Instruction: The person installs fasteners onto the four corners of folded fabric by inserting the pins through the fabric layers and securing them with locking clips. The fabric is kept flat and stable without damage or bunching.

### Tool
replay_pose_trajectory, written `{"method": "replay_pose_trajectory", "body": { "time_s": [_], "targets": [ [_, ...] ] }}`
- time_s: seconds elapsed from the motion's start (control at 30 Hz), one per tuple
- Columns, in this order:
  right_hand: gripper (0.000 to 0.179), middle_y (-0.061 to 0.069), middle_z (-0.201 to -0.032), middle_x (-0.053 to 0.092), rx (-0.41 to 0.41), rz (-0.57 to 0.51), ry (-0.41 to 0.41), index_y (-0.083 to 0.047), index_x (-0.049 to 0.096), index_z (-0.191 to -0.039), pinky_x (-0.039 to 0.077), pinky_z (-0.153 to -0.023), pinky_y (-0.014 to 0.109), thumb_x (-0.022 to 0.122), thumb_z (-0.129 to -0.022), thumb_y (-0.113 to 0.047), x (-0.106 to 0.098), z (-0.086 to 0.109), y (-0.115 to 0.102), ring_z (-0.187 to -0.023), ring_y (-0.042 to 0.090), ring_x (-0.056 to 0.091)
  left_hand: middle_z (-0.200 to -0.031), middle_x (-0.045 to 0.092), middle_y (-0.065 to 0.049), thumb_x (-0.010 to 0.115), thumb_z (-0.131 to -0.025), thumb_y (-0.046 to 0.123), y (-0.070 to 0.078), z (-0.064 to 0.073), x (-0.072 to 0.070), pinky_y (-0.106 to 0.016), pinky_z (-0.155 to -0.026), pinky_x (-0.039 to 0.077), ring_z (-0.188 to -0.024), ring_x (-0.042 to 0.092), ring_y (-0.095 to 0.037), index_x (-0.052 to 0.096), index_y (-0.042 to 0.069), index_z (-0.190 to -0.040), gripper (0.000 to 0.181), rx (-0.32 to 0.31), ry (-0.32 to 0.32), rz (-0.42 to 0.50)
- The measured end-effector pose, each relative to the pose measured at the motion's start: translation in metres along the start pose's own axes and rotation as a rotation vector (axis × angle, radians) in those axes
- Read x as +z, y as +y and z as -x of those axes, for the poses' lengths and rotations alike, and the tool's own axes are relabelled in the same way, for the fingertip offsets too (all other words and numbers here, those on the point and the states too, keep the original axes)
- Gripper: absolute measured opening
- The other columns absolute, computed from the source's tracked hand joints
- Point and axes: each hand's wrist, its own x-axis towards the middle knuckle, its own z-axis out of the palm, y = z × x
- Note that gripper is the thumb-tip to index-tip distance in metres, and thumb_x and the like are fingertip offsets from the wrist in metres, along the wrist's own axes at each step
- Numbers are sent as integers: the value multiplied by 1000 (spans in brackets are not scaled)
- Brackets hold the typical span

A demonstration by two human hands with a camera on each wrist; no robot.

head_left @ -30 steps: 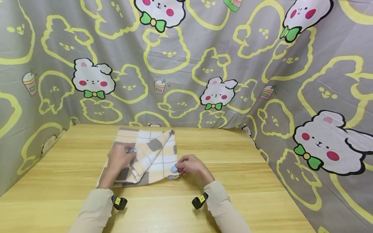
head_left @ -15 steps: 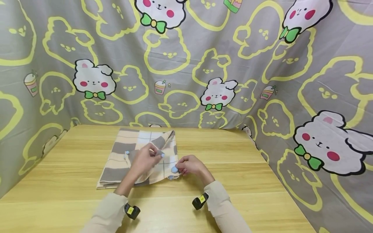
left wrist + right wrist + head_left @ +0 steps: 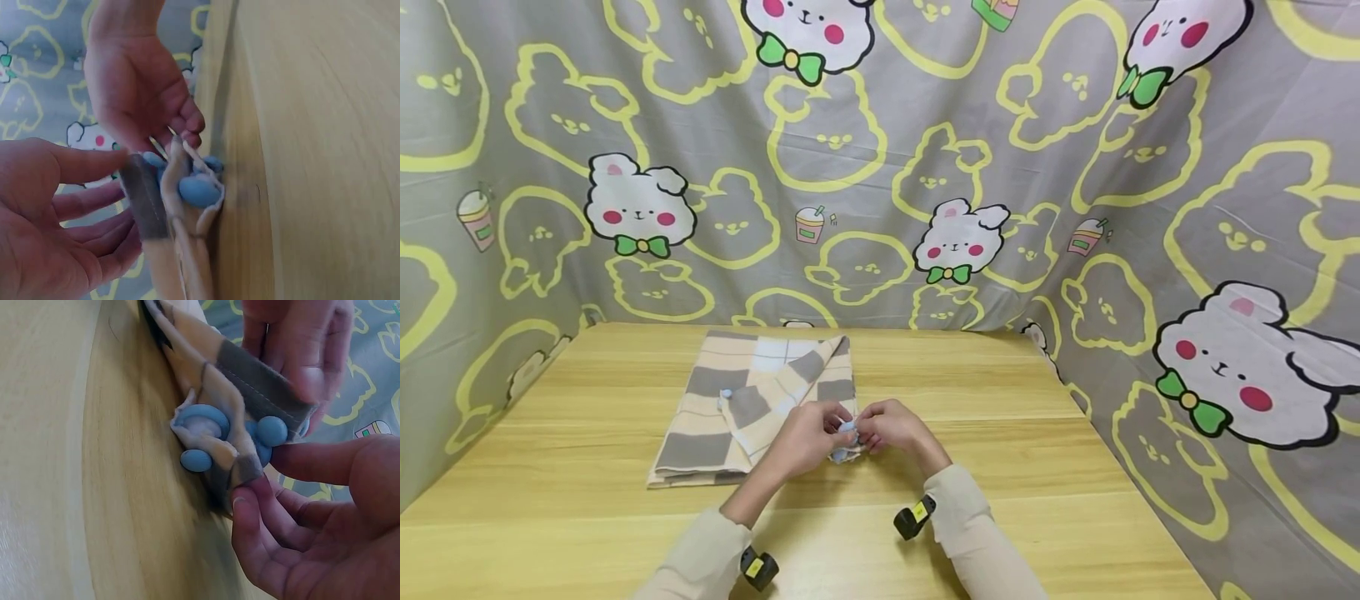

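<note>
A folded plaid cloth (image 3: 696,417) in beige, grey and white lies on the table, its top layer turned diagonally. My left hand (image 3: 805,437) pinches the grey corner of that layer between thumb and fingers at the cloth's near right corner. Close beside it, my right hand (image 3: 895,429) pinches the lower layer's corner. Round blue knobs sit on the cloth's corners: one knob (image 3: 272,431) shows between the two hands in the right wrist view, another knob (image 3: 200,191) within a fold in the left wrist view. One more blue knob (image 3: 726,393) lies at the left of the turned layer.
The light wooden table (image 3: 1015,500) reaches to a grey curtain (image 3: 865,167) with rabbit drawings, which hangs at the back and on both sides. A small black camera (image 3: 913,518) is strapped to each wrist.
My left hand has carried a corner of the top layer rightward across the cloth, up to my right hand. The right hand has stayed in place, holding its corner.
</note>
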Motion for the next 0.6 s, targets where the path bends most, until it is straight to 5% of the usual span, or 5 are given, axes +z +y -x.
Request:
{"method": "replay_pose_trajectory", "body": {
  "time_s": [0.27, 0.47, 0.6],
  "targets": [
    [27, 5, -77, 63, -1, -22, -20, 8, 68, -105, 56, -63, 27, 56, -100, -16, 0, 1, -1, -66, 14, 59, -86, 76, -4, 74, -89, 2, 0, 2, 5, -28, -65, 55, -77, 69, -14, 74, 8, -91, 7, 53, 33, 20],
    [31, 6, -81, 67, 2, -35, -38, 7, 69, -109, 57, -66, 30, 60, -99, -22, -2, 3, -4, -69, 16, 62, -90, 75, -5, 74, -89, 1, -1, 2, 4, -28, -66, 55, -81, 71, -16, 68, 6, -92, 8, 17, 35, 39],
    [32, 5, -82, 68, 18, -28, -46, 5, 69, -107, 58, -68, 30, 67, -97, -26, -2, 3, -6, -70, 15, 63, -97, 76, -11, 64, -94, -1, -4, -1, -11, -31, -70, 56, -87, 73, -20, 67, 3, -103, 10, -25, 22, 78]
  ]
}}
